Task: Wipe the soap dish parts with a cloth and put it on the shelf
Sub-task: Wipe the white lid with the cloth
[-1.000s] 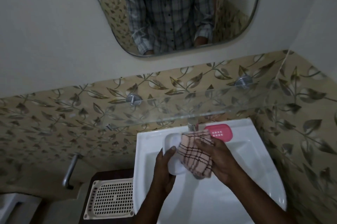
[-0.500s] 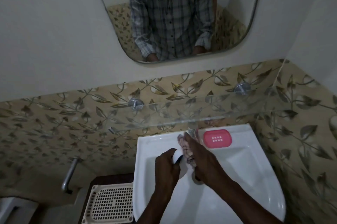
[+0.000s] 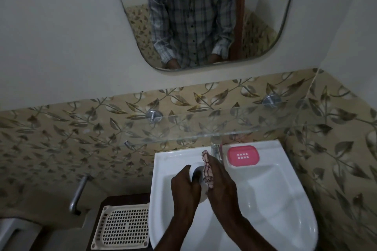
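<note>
Low in the centre of the frame, over the white sink (image 3: 265,199), the person's two hands meet around the white soap dish part (image 3: 196,171). The left hand (image 3: 185,187) wraps its fingers about that part from the left, closed on it. Only a small curved patch of the part shows between the hands, so its long axis cannot be told for sure; what shows seems to stand on edge, running from the lower frame up toward the tap (image 3: 216,148).

The right hand (image 3: 221,185) is held flat and upright, fingers pointing to the top of the frame, pressing the pink checked cloth (image 3: 207,167) against the right side of the part. The cloth is pinched between palm and part, a narrow strip of it rising above the fingertips.

The pink soap dish part (image 3: 243,156) lies flat on the sink's back rim, right of the tap, its long axis across the frame, slotted face up.

Above the sink, a glass shelf (image 3: 204,128) spans the leaf-patterned tile wall. A cream perforated tray (image 3: 122,228) sits at lower left, beside the sink.
</note>
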